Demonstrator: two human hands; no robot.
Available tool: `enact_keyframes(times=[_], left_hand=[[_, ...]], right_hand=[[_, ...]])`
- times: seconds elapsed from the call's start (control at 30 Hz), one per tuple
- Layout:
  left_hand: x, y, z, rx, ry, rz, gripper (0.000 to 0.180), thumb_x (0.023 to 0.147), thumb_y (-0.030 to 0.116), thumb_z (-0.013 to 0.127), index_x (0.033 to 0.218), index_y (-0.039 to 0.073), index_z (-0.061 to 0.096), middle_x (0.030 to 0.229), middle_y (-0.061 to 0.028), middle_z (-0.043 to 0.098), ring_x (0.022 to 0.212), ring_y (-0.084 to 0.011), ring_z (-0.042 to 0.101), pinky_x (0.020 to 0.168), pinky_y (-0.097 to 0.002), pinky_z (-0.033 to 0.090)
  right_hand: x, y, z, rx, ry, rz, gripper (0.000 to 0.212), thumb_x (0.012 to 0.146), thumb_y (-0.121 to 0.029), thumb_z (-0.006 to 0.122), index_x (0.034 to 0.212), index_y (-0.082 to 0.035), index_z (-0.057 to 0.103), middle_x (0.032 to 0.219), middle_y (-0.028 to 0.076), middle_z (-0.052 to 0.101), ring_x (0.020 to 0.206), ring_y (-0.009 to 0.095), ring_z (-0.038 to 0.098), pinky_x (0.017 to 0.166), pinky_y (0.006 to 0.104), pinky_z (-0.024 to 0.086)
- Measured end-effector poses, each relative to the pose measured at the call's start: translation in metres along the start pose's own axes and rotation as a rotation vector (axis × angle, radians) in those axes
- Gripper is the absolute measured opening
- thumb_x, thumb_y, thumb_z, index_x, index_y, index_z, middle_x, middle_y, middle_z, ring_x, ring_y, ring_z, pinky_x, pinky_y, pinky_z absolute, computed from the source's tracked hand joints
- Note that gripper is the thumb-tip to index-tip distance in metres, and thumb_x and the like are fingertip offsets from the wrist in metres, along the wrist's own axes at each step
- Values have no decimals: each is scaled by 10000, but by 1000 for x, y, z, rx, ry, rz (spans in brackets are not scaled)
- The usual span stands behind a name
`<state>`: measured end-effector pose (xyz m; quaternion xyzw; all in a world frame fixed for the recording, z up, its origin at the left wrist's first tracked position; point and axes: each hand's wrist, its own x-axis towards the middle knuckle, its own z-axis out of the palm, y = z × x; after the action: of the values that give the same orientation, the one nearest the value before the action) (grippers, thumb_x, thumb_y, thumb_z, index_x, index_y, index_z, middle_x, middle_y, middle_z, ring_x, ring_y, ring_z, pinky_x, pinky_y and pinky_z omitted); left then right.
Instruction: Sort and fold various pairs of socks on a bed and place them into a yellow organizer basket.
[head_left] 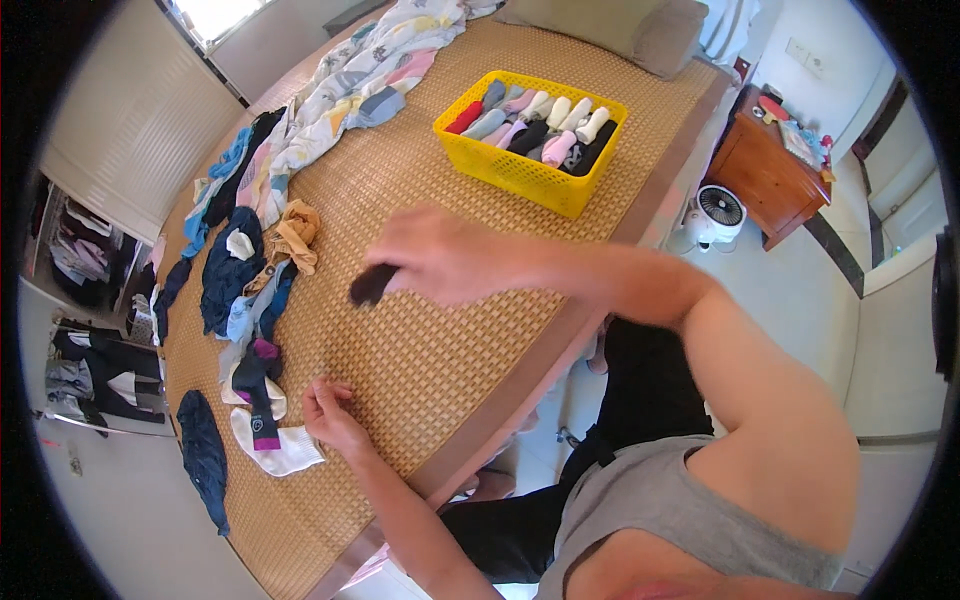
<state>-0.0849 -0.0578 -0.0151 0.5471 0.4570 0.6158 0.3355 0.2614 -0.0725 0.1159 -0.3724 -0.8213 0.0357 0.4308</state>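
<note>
A dark, bundled sock (371,286) is in the grip of my right hand (440,255), which is slightly blurred above the woven mat. My left hand (335,412) is near the mat's front left, its fingers loosely bent and apart, holding nothing. Close beside it lie a white sock (290,452) and a black sock with purple parts (262,405). Beyond my right hand stands a yellow plastic basket (520,178), filled with rolled socks in white, pink, grey, red and black.
Loose clothes lie along the left, including a tan garment (297,235), a navy garment (232,275) and dark folded cloth (203,460). A patterned quilt (335,105) and an olive pillow (600,30) are at the back. A white fan (716,212) stands by a wooden cabinet (770,170).
</note>
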Motion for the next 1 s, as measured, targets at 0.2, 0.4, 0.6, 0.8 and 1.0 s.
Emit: enact_keyframes(times=[0.2, 0.4, 0.6, 0.8, 1.0], left_hand=[[1, -8, -3, -30, 67, -58, 234, 1141, 168, 668, 974, 6, 687, 748, -52, 647, 693, -152, 625, 685, -315, 530], [3, -7, 2, 17, 64, -49, 255, 1139, 163, 664, 927, 20, 673, 709, -55, 637, 689, -158, 628, 715, -329, 532], [3, -7, -2, 43, 82, -65, 291, 1133, 170, 670, 876, 33, 656, 696, -50, 627, 689, -157, 630, 725, -334, 536], [6, -7, -1, 64, 85, -74, 322, 1130, 170, 671, 839, 39, 636, 685, -44, 610, 693, -161, 636, 725, -336, 535], [3, -3, 9, -6, 79, -73, 328, 1126, 173, 677, 835, 29, 633, 681, -48, 604, 697, -158, 636, 707, -325, 523]], right_hand=[[-42, 80, -175, -429, -28, 34, 303, 910, -107, 830, 1198, -73, 742, 1086, 149, 721, 1097, 364, 690, 1019, 503, 546], [-98, 124, -279, -825, -201, 104, 275, 895, -140, 837, 1165, -102, 798, 1144, 83, 724, 1219, 323, 647, 1078, 431, 534], [-113, 132, -274, -805, -524, 330, 264, 859, -85, 865, 1113, -85, 794, 1103, 104, 685, 1142, 350, 665, 996, 464, 552], [-99, 151, -278, -653, -667, 486, 266, 839, -51, 851, 1100, -47, 797, 1118, 174, 731, 1094, 406, 703, 937, 493, 575], [-66, 144, -275, -641, -948, 695, 189, 796, 32, 684, 952, 27, 790, 851, 251, 745, 828, 423, 717, 726, 526, 543]])
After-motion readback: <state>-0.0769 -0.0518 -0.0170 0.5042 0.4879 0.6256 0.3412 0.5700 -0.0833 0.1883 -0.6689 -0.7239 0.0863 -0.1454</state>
